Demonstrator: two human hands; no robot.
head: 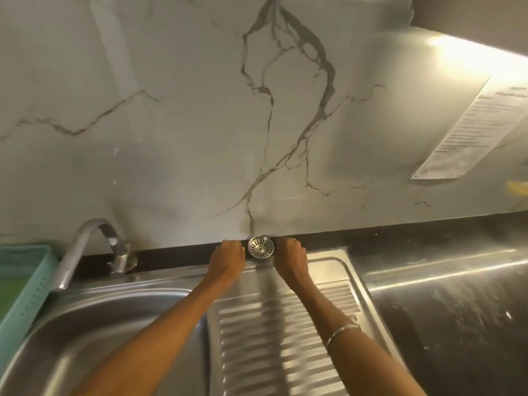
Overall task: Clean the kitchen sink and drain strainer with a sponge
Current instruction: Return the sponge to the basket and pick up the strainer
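Standing against the foot of the marble wall [171, 110], the drain strainer [260, 247] perches at the far edge of the ribbed drainboard [285, 324], on the dark ledge, its slotted face and centre knob tipped towards me. I have it directly ahead, framed between my two hands: my left hand [228, 254] is just beside its left rim, my right hand [290, 252] just beside its right rim, both equally near. Both hands have their fingers curled, knuckles up; whether they pinch the strainer's rim or merely close beside it I cannot tell. A round disc, it has no long axis to mind. The sink bowl [85, 324] lies back towards me and to my left, under the tap [85, 247], so I judge the strainer must travel that way. No sponge is in sight.
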